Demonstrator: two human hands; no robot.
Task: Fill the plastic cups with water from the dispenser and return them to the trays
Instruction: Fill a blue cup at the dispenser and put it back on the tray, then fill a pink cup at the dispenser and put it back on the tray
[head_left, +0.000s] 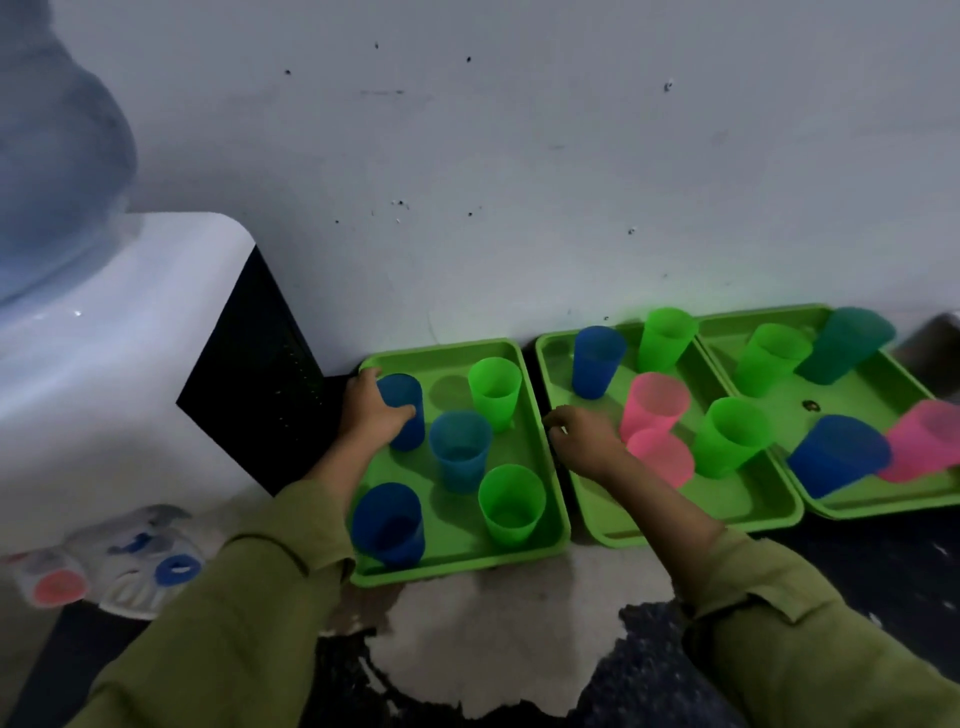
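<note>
Three green trays stand in a row against the wall. On the left tray (540, 499) my left hand (371, 410) grips a dark blue cup (408, 410) at the tray's back left corner. A light blue cup (460, 449), two green cups (494, 389) (511, 504) and another dark blue cup (388, 522) stand on the same tray. My right hand (584, 436) hovers over the middle tray (748, 499) with loosely curled fingers, just left of a pink cup (662, 457). The water dispenser (104, 374) stands at the left.
The middle tray also holds a blue cup (597, 361), a second pink cup (655, 400) and two green cups. The right tray (883, 384) carries green, teal, blue and pink cups. Red (60, 586) and blue (178, 569) taps stick out of the dispenser's front.
</note>
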